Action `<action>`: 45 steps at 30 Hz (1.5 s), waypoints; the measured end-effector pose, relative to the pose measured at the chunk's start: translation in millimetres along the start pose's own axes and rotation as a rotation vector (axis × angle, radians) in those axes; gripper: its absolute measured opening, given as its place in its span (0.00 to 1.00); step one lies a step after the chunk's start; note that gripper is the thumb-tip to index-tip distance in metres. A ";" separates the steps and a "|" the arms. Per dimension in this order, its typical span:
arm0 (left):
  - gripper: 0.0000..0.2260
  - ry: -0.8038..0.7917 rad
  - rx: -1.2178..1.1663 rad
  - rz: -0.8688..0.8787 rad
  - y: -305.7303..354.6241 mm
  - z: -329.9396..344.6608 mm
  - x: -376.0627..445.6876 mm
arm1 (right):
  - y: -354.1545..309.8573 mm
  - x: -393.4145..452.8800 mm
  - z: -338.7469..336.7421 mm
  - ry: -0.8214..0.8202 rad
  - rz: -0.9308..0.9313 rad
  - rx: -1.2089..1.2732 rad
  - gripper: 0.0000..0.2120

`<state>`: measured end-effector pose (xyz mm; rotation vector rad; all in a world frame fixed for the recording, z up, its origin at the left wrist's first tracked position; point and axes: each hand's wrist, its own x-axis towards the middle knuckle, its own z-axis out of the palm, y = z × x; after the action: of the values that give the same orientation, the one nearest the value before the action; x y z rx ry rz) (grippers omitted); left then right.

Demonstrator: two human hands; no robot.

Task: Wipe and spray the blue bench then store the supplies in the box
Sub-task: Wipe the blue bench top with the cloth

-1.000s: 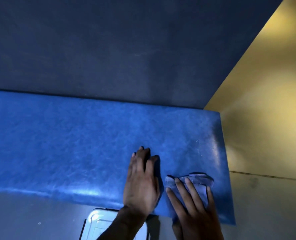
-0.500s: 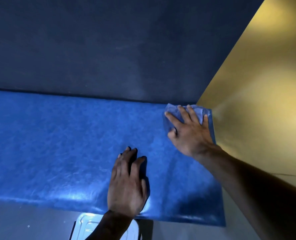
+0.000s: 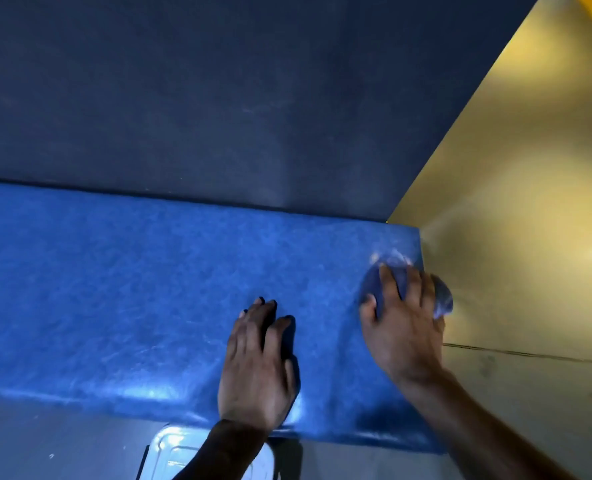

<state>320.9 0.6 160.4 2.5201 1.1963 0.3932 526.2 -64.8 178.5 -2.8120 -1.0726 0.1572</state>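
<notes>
Head view, blue bench (image 3: 114,289): runs across the middle of the frame, its right end against the yellow wall (image 3: 530,237)
Head view, cloth (image 3: 444,301): bunched at the right end of the bench, by the wall, under the right hand; blurred
Head view, right hand (image 3: 402,327): fingers spread and laid flat over the cloth, pressing it to the seat, not closed round it
Head view, left hand (image 3: 258,368): flat on the bench at lower centre, fingers straight, holding nothing, apparently bracing
Head view, box (image 3: 170,455): pale lidded container at the bottom edge, below the bench front, partly hidden by the left forearm; likely the storage box
Head view, spray bottle: not in view
Stage: wiping under way; storing not yet begun
Risk, cloth: with only flat pressure on it, the cloth could slide over the bench end and drop to the floor (image 3: 530,393)
Risk, coverage: the long left stretch may be missed if the wiping stays at the right end
</notes>
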 end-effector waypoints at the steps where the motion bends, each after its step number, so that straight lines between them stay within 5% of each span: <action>1: 0.23 -0.002 0.001 0.000 -0.1 0.2 -0.8 | 5.5 -18.2 0.8 0.012 0.015 0.009 0.29; 11: 0.23 -0.003 -0.021 0.000 2.4 0.3 -0.5 | 37.0 -167.8 23.0 0.206 0.001 0.063 0.26; 14: 0.22 0.011 -0.040 0.010 3.9 0.2 1.2 | 70.0 -179.3 41.2 0.411 -0.128 0.147 0.21; 19: 0.21 0.004 -0.031 0.041 -0.6 0.1 -3.6 | 94.5 -165.8 22.8 0.415 -0.298 0.220 0.25; 27: 0.19 0.087 -0.087 -0.061 21.2 9.5 1.5 | 93.8 -149.6 40.2 0.331 -0.316 -0.032 0.22; 37: 0.24 -0.027 -0.023 0.006 82.6 34.1 4.8 | 93.5 -86.8 23.4 0.219 -0.336 0.068 0.19; 42: 0.25 0.023 0.029 0.020 79.5 40.0 4.3 | 70.4 -6.4 1.0 -0.175 -0.324 0.141 0.30; 45: 0.27 0.036 0.040 0.027 76.4 42.3 3.4 | 46.3 52.6 -1.1 -0.229 -0.187 0.169 0.29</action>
<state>392.1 -49.5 152.9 2.5762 1.1953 0.4276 595.7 -64.0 169.7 -2.5737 -1.2953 0.5337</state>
